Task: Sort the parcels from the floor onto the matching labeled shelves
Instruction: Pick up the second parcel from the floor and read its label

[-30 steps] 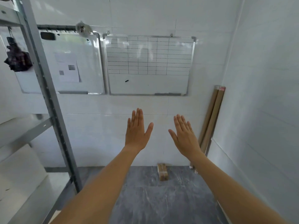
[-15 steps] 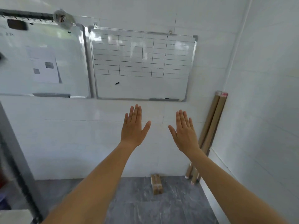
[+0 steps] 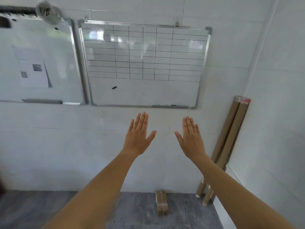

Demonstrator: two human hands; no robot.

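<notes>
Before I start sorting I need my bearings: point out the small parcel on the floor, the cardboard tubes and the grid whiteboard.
small parcel (image 3: 162, 203), head view, its taped top face.
cardboard tubes (image 3: 231, 134), head view, mid-length of the leaning pair.
grid whiteboard (image 3: 145, 91), head view, blank area under the grid.

1. Single head-worn wide-angle view, facing a white tiled wall (image 3: 49, 146) and a gridded whiteboard (image 3: 143, 63).
2. The view takes in grey floor (image 3: 140, 212) at the bottom edge and the right side wall (image 3: 280, 113).
3. Both forearms enter from the bottom edge, close to the lens.
</notes>
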